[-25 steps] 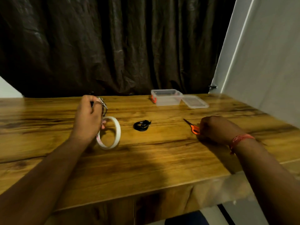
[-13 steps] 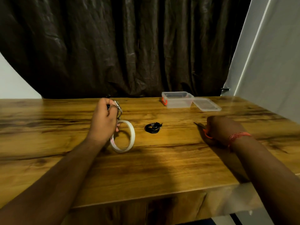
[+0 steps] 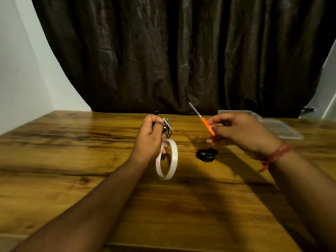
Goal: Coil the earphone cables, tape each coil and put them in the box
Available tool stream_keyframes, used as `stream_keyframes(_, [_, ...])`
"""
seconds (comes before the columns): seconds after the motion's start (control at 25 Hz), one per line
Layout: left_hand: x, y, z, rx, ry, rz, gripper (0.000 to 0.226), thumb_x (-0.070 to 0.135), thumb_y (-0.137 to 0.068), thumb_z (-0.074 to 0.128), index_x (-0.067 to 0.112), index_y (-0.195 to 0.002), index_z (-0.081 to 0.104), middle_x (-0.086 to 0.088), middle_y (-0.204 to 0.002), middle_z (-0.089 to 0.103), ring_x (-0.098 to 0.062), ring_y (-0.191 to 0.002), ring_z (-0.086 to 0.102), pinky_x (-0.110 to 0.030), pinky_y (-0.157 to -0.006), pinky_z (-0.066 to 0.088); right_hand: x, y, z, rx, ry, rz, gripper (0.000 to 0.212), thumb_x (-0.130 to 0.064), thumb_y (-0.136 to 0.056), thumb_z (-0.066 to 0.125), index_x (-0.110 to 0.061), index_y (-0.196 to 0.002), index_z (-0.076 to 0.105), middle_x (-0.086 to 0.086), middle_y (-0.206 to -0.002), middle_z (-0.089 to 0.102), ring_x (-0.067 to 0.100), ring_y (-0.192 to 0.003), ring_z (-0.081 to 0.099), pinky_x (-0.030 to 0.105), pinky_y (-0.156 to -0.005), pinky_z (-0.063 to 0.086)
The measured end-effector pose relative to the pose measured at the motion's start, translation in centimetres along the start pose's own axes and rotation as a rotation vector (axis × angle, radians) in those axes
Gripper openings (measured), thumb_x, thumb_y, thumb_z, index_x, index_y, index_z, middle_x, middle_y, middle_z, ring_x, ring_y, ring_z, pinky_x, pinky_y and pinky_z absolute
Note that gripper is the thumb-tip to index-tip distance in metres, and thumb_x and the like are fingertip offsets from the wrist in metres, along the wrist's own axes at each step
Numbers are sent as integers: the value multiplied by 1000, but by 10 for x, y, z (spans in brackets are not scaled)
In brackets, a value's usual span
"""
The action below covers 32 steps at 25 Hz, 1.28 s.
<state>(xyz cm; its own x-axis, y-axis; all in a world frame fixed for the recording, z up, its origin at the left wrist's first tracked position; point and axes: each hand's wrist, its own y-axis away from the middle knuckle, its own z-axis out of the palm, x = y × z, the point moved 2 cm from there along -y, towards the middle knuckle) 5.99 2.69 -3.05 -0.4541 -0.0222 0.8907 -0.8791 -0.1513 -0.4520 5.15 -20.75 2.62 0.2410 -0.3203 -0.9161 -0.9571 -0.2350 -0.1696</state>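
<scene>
My left hand (image 3: pixel 150 138) grips a coiled earphone cable (image 3: pixel 167 128) above the table, and the white tape roll (image 3: pixel 167 159) hangs from the same hand by its pulled strip. My right hand (image 3: pixel 240 131) holds orange-handled scissors (image 3: pixel 201 119) lifted off the table, blades pointing up and left. A second black coiled earphone (image 3: pixel 207 155) lies on the wood between my hands. The clear plastic box (image 3: pixel 236 112) stands at the back right, mostly hidden behind my right hand.
The box's clear lid (image 3: pixel 283 130) lies flat beside it at the right. The wooden table (image 3: pixel 91 160) runs to a dark curtain (image 3: pixel 181 51) at the back; its front edge is near the bottom.
My right hand has picked the scissors up off the table and raised them toward the middle. My left hand still holds the coil and tape. The view has turned to the right.
</scene>
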Motion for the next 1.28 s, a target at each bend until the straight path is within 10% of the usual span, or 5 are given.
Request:
stream_keyframes(0.84, [19, 6, 5, -121, 6, 112, 11, 30, -97, 45, 26, -88, 51, 7, -57, 54, -6, -46, 47, -20, -40, 39, 12, 0, 10, -926, -126, 2, 40, -4, -82, 60, 4, -122, 61, 26, -100, 66, 34, -95, 63, 32, -83, 53])
stream_keyframes(1.28, [18, 14, 11, -267, -65, 88, 14, 43, -91, 48, 31, -92, 54, 6, -57, 55, -9, -47, 49, -27, -43, 42, 13, -4, 9, -950, 40, -51, 44, -1, -79, 66, -3, -123, 64, 12, -89, 67, 9, -81, 61, 20, -72, 49])
